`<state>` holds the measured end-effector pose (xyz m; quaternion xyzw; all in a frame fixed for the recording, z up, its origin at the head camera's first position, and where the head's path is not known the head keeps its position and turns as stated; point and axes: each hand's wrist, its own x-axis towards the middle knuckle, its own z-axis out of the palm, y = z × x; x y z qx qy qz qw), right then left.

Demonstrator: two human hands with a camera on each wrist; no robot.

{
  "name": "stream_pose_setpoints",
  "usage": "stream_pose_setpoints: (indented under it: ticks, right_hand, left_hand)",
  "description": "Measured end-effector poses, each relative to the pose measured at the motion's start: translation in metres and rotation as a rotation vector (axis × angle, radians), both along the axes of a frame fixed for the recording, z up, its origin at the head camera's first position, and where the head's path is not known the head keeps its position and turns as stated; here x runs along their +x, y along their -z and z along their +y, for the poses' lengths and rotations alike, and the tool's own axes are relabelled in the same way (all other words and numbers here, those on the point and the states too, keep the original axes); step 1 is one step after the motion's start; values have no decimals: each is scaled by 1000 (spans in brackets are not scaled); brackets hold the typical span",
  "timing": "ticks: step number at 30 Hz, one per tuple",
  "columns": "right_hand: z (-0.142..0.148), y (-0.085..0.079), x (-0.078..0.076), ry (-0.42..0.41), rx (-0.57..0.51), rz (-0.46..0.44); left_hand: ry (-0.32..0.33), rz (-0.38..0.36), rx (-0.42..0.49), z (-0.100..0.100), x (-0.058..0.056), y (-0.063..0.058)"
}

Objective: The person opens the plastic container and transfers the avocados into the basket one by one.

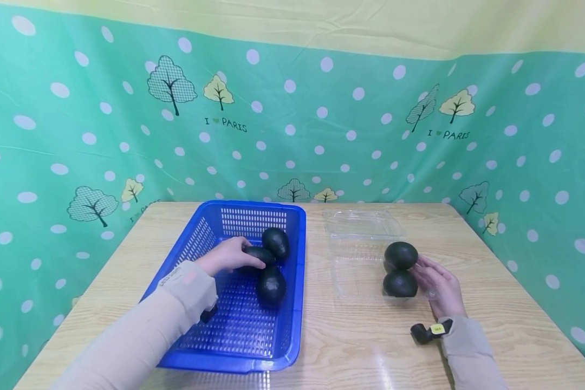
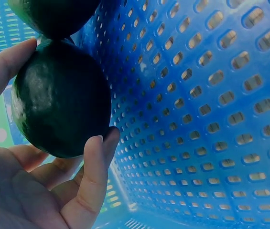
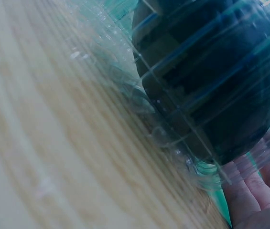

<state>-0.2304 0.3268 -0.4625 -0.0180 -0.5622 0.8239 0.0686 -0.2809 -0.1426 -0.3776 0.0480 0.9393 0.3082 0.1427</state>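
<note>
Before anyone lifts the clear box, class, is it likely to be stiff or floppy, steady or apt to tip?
The box would probably flex, since its clear plastic looks thin. It may tip to the right in the head view, where its two dark fruits sit. They look round, so could roll if it tilts.

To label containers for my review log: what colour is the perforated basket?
The basket is blue, seen best in the head view.
</note>
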Motion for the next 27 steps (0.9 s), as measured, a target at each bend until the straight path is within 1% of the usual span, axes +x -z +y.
stream_pose_setpoints:
  ticks: [6, 12, 17, 27]
  right_hand:
    - [0, -1, 0, -2, -4, -3]
    - [0, 0, 0, -8, -15, 5]
    - [1, 0, -1, -11, -17, 8]
    - [2, 1, -1, -4, 6, 3]
  left_hand:
    - [2, 0, -1, 1, 0, 0]
    - [-10, -13, 0, 0, -2, 3]
    - [-7, -15, -5, -1, -3, 4]
    - [-10, -29, -9, -1, -3, 5]
